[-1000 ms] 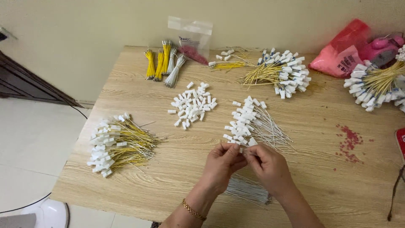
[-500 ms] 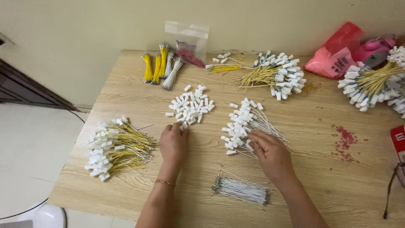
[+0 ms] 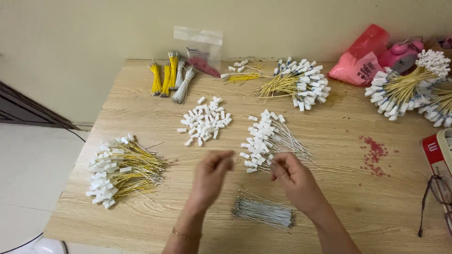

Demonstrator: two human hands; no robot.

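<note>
Both hands up over the tabletop's [image 3: 141, 99] front middle, blurry. Left hand [image 3: 210, 175] and right hand [image 3: 294, 178] each w/ fingers pinched; can't tell on what. White connector pile [image 3: 205, 121] and white-wire pile [image 3: 268, 138] sit just beyond, grey wire bundle [image 3: 263, 211] between the wrists, probably for quick grabbing.

A light wood-grain pattern is shown by the table [image 3: 141, 94], on which loose white connectors [image 3: 205, 121] and white connectors on grey wires [image 3: 266, 140] are seen. White caps on yellow wires are seen in the left bundle [image 3: 120, 170], while plain grey is shown by the wire bundle [image 3: 263, 211] near the hands. Pink-red is seen on the plastic bag [image 3: 362, 56] and on the scattered red beads [image 3: 374, 153].
</note>
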